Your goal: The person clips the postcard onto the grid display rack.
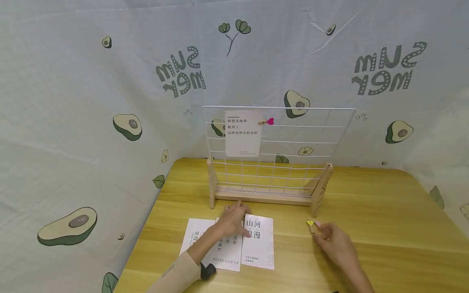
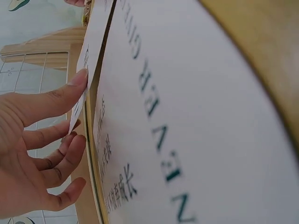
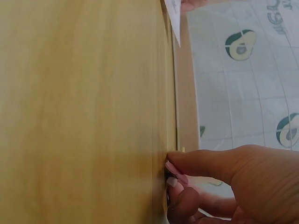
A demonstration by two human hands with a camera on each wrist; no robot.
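Observation:
In the head view my left hand (image 1: 231,221) reaches over a row of white printed cards. It pinches the far edge of the right-hand card (image 1: 261,248), thumb on top and fingers beneath; in the left wrist view that card (image 2: 96,35) tilts up from the table. The middle card (image 1: 227,256), reading NEVER GIVE UP, and a left card (image 1: 190,230) lie beside it, partly covered by my arm. My right hand (image 1: 337,246) pinches a small clip with a pink heart (image 3: 176,171) close to the tabletop. A yellow heart clip (image 1: 310,223) lies by its fingertips.
Behind the cards stands a white wire grid rack (image 1: 293,142) on a wooden base (image 1: 264,197). A card (image 1: 243,142) hangs on it, with a clip with a magenta heart (image 1: 270,121) at its edge. A curtain with avocado prints (image 1: 128,81) surrounds the wooden table (image 1: 366,211).

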